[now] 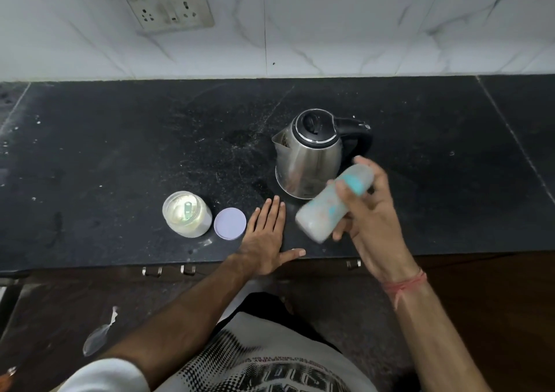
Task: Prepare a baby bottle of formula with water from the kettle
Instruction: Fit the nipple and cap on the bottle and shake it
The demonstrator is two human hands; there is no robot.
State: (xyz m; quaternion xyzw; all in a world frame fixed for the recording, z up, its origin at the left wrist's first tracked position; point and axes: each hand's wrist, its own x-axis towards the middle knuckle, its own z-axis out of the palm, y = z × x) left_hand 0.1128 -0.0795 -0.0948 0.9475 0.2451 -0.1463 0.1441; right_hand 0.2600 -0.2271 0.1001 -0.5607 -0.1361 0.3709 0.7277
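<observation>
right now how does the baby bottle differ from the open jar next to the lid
The baby bottle is off the counter, tilted in the right hand, and blurred; the jar stands upright on the counter, untouched. The bottle is tall and slim with teal markings; the jar is short and wide. The jar's lid lies beside it; whether the bottle is capped is too blurred to tell. Both look translucent with pale contents.

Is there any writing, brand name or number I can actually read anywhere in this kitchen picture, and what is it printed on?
No text here can be read in full.
Shirt print: large letters at the bottom edge, cut off and unreadable; a thin line of small text above them is too small.
Baby bottle in the right hand: coloured markings, blurred.
Kettle: no label legible.
Formula jar and lid: no writing visible.
</observation>
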